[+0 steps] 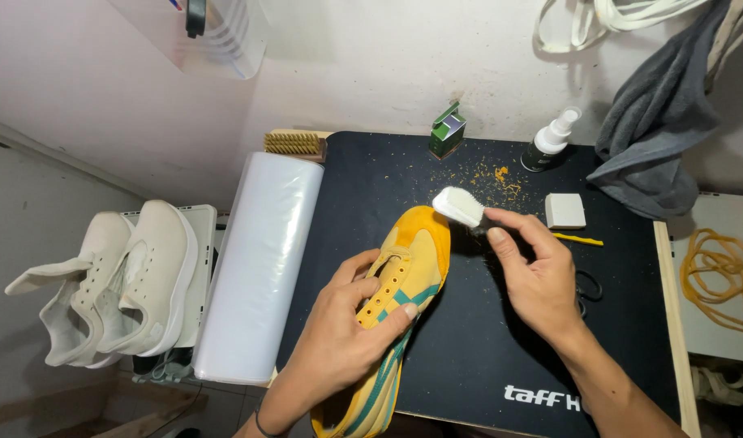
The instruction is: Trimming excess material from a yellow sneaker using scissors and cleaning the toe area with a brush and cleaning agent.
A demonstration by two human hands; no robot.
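Your left hand (347, 332) clamps the shoe (400, 300), toe pointing away toward the box (447, 130); right hand (538, 280) grips the brush (461, 207) at its toe.

At the back edge of your black mat (469, 357) stands a small green-and-white carton (447, 130), upright, flap open. To its right, a dark spray bottle (547, 144) with a white nozzle, leaning. On the mat's near edge by your right forearm there is white printed lettering (542, 397). No screens seen.
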